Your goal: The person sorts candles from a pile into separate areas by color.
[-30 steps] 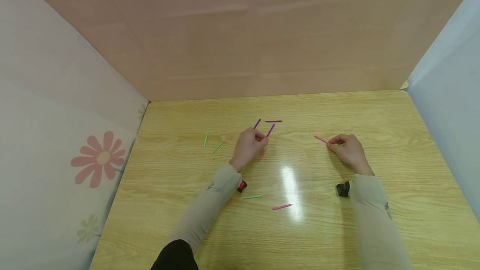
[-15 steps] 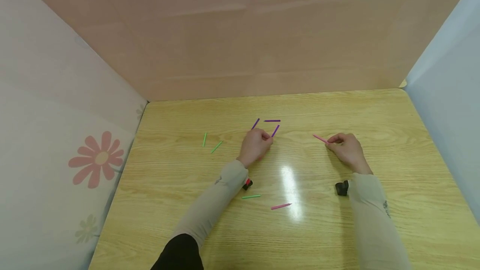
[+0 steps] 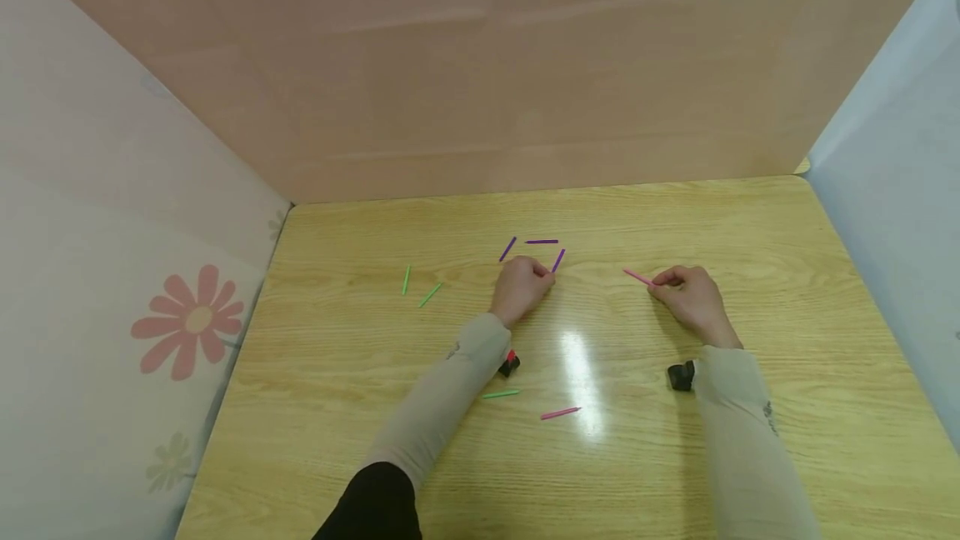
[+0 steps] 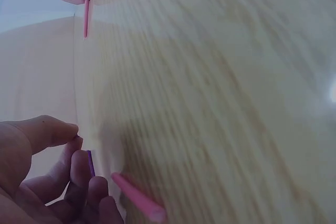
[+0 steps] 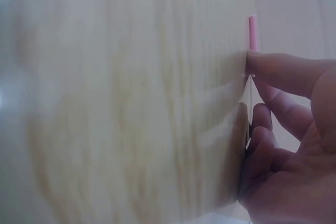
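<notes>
My left hand (image 3: pixel 522 290) is at the middle of the table and pinches the near end of a thin purple stick (image 3: pixel 558 260) between thumb and fingertip. Two more purple sticks lie close by: one slanted (image 3: pixel 507 249), the other crosswise (image 3: pixel 542 242) behind the hand. A pink stick (image 4: pixel 139 198) rests on the wood beside the left fingers in the left wrist view; the hand covers it in the head view. Farther right, my right hand (image 3: pixel 692 300) pinches another pink stick (image 3: pixel 637 277), whose free end points left and away from me.
Two green sticks, one near-upright (image 3: pixel 407 280) and one slanted (image 3: pixel 431 295), lie left of the hands. Nearer me are a third green stick (image 3: pixel 501 394) and a pointed pink stick (image 3: pixel 560 413). A tan panel (image 3: pixel 480 107) stands along the table's back edge.
My left hand has slid to the right, taking the purple stick with it, and now hides the pink stick seen beside it earlier. The right hand stays nearly still.
</notes>
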